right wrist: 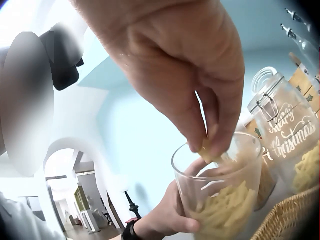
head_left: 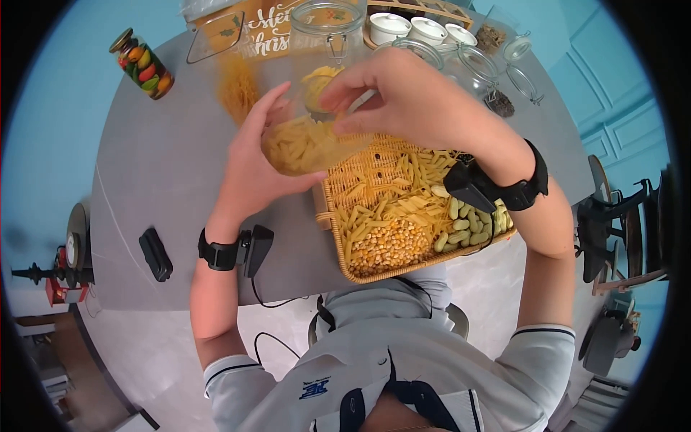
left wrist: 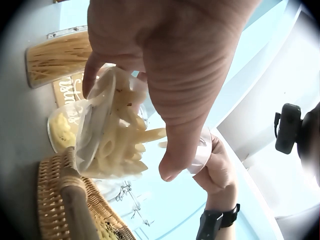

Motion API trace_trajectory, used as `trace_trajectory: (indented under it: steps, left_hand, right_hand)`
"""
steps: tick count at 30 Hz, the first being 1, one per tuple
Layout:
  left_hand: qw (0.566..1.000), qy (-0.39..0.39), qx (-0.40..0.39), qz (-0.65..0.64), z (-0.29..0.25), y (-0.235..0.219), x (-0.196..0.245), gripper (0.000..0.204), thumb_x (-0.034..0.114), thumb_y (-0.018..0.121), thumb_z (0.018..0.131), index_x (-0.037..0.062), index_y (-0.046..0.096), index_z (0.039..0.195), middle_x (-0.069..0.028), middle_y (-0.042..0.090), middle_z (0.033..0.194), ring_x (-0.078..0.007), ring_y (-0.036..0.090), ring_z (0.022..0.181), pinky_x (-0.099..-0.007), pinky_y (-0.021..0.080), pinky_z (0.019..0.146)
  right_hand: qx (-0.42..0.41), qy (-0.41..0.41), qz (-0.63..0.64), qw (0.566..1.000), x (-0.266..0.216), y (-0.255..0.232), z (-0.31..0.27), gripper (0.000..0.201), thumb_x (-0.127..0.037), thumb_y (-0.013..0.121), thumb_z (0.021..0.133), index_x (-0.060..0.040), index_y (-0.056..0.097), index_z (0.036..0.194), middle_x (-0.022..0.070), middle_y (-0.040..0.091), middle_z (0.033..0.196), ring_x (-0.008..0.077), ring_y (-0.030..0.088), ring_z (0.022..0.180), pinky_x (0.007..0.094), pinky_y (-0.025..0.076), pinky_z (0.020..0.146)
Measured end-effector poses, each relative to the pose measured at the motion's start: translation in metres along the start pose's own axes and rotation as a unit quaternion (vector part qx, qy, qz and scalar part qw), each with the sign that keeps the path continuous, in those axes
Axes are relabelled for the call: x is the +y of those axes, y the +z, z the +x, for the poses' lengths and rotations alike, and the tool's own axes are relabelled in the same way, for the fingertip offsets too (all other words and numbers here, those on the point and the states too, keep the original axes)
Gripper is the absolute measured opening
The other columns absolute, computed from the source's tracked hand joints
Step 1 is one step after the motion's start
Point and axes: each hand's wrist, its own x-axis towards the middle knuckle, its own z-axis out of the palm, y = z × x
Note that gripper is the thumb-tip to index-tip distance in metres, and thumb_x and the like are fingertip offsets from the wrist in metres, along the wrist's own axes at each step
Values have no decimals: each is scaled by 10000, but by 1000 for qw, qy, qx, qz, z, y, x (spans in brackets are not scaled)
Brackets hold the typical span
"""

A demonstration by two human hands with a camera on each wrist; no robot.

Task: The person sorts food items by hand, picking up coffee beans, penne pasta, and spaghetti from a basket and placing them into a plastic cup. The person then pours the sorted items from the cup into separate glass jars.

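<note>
My left hand [head_left: 248, 162] grips a clear cup [right wrist: 186, 187] of penne [right wrist: 227, 210], thumb on one side and fingers round the other. It holds the cup tilted beside the wicker basket [head_left: 335, 248]. At the cup's mouth, my right hand [head_left: 407, 90] pinches a small yellow piece of pasta [right wrist: 209, 150] between thumb and fingertips. The basket holds loose penne [head_left: 421, 173], corn kernels [head_left: 389, 245] and peanuts in the shell [head_left: 471, 227]. Behind the cup stands a clasp-lid glass jar [head_left: 327, 32] with yellow pasta low inside.
Spaghetti [head_left: 237, 90] stands behind my left hand. A jar of colourful vegetables [head_left: 144, 65] is at the back left, white lidded pots [head_left: 389, 27] at the back. Open clasp jars [head_left: 479, 65] stand back right. A black case [head_left: 155, 253] lies on the grey table [head_left: 158, 194].
</note>
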Motion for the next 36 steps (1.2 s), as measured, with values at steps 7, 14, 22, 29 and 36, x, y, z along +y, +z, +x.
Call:
trace_trajectory:
  steps: [7, 14, 22, 29, 36]
  left_hand:
    - [994, 66, -7, 86, 33, 8, -3, 1009, 149, 937, 569, 72, 454, 1452, -136, 535, 1307, -312, 550, 1214, -399, 463, 1031]
    - [994, 71, -26, 78, 51, 19, 11, 961, 157, 924, 580, 32, 477, 1421, -152, 540, 1349, -313, 541, 1246, -383, 460, 1042]
    - [993, 28, -110, 12, 66, 37, 12, 1028, 242, 938, 570, -17, 448, 1436, -214, 639, 1261, -317, 605, 1210, -380, 477, 1012]
    - [993, 28, -109, 20, 65, 30, 11, 1033, 255, 942, 566, -20, 453, 1432, -222, 660, 1240, -323, 622, 1200, -381, 489, 998]
    - [992, 15, -125, 19, 66, 31, 12, 1009, 217, 937, 583, -16, 458, 1440, -182, 641, 1291, -252, 600, 1212, -341, 464, 1021]
  right_hand:
    - [56, 122, 66, 989, 43, -46, -51, 242, -78, 754, 862, 20, 731, 1082, 123, 761, 994, 148, 722, 872, 301, 584, 825]
    - [-103, 135, -147, 974, 123, -22, -141, 378, -46, 816, 759, -19, 726, 1125, 156, 712, 1136, 298, 678, 1042, 373, 541, 946]
    - [-126, 128, -146, 973, 123, 4, -150, 455, -35, 796, 724, -14, 697, 1168, 142, 594, 1305, 342, 558, 1221, 397, 486, 1029]
    - [-102, 131, -160, 973, 120, 12, -145, 377, -50, 803, 730, -9, 702, 1092, 127, 606, 1196, 332, 581, 1154, 400, 498, 987]
    - [-117, 86, -123, 982, 119, 12, -141, 318, -11, 783, 724, 8, 702, 1031, 114, 622, 1132, 330, 599, 1097, 406, 510, 942]
